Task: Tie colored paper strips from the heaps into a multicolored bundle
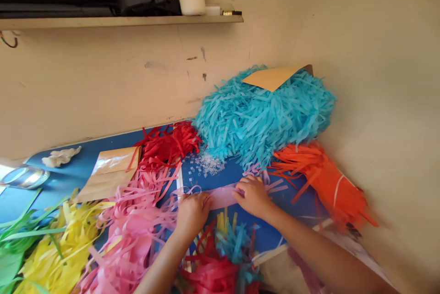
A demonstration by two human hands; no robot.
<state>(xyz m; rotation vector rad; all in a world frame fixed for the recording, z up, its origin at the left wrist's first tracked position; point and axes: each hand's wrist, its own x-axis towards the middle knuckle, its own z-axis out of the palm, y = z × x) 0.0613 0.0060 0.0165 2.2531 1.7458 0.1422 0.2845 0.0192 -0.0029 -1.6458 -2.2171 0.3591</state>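
Note:
A lilac fringed tissue paper strip (222, 196) lies stretched flat between my two hands over the blue table (237, 170). At its left end my left hand (193, 211) is closed, thumb and fingers pinching the paper. My right hand (252, 195) grips the other end, fingers curled over it. Cut fringes stick out beyond both hands. Small clear pieces (209, 164) lie scattered just behind the strip. Close to my left hand are pink fringed paper strips (134, 225). Below the strip sits a bundle of red, blue and yellow paper fringe (213, 266).
A large turquoise fringe pile (261, 115) stands at the back under a tan envelope (275, 77). Orange fringe (323, 174) lies right; red (168, 145), yellow (65, 239) and green fringe (17, 248) left. Brown paper packets (110, 174) and a tape roll (29, 177) lie left. A shelf (137, 21) is above.

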